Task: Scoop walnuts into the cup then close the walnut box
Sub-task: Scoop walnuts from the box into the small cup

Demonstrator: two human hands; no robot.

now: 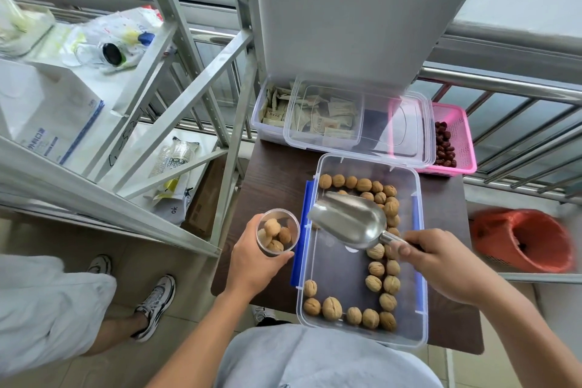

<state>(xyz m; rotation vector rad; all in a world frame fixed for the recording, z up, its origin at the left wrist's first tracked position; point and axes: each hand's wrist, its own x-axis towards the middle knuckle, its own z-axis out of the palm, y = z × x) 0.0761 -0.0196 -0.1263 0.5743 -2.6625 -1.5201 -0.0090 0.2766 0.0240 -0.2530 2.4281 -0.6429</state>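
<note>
My left hand (252, 257) grips a clear plastic cup (278, 232) with several walnuts in it, just left of the walnut box. The walnut box (340, 280) is a clear open container with blue clips, standing on the dark table (271, 173); walnuts (382, 284) line its far, right and near sides. My right hand (441, 261) holds the handle of a metal scoop (349, 220), which hovers empty over the box with its mouth pointing at the cup. The clear lid (406, 126) rests across the containers behind the box.
Behind the box a clear tub of sachets (274, 110) and a pink basket of red dates (456, 138) stand by a railing. A metal shelf rack (176, 110) stands at the left, an orange bin (526, 239) at the right. Another person's legs (94, 302) are at lower left.
</note>
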